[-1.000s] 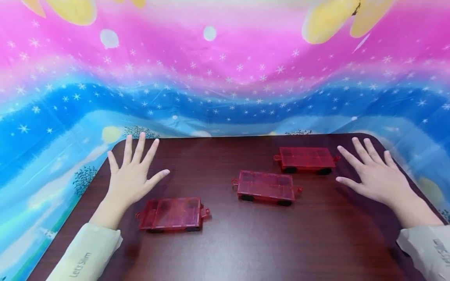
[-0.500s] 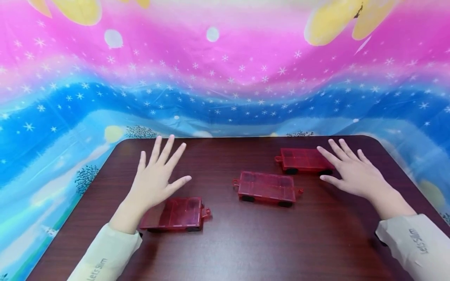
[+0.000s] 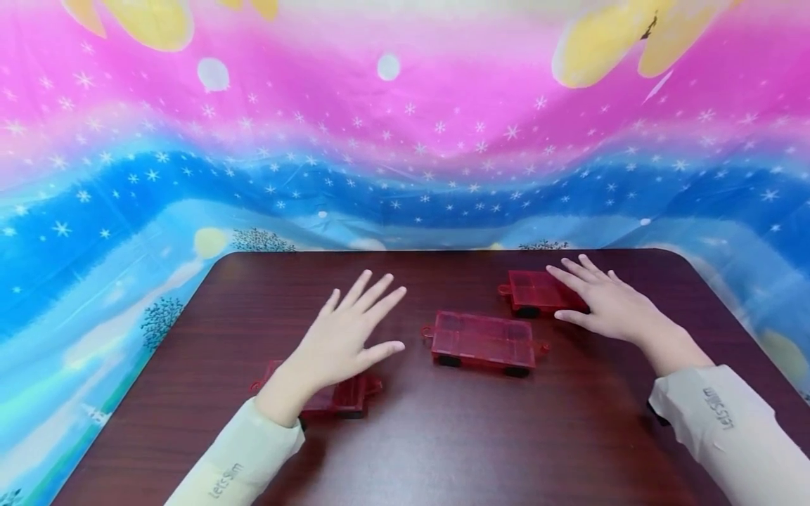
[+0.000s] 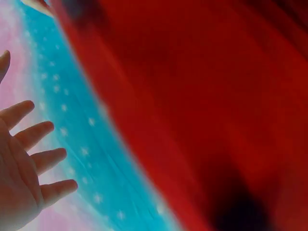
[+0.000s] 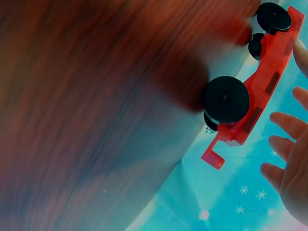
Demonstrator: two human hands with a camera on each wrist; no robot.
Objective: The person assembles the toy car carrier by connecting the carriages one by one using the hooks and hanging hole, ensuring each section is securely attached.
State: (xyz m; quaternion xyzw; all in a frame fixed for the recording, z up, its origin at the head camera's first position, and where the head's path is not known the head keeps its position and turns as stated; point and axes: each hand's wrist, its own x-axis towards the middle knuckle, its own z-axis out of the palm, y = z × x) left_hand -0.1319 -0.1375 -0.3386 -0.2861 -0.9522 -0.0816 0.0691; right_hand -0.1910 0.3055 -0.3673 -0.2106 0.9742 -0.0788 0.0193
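Head view: outspread hands (image 3: 337,343) (image 3: 610,303) near red carts (image 3: 483,339) (image 3: 344,397) (image 3: 534,288), contact unclear.

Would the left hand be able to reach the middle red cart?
Probably yes: the left hand holds nothing, and in the head view nothing stands between it and the middle red cart.

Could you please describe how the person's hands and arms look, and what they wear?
The left hand and right hand are ungloved. The left sleeve and right sleeve are pale cream, reaching the wrists, each with dark lettering that reads "Let's Slim". A small dark piece, too hidden to identify, shows beneath the right sleeve's edge.
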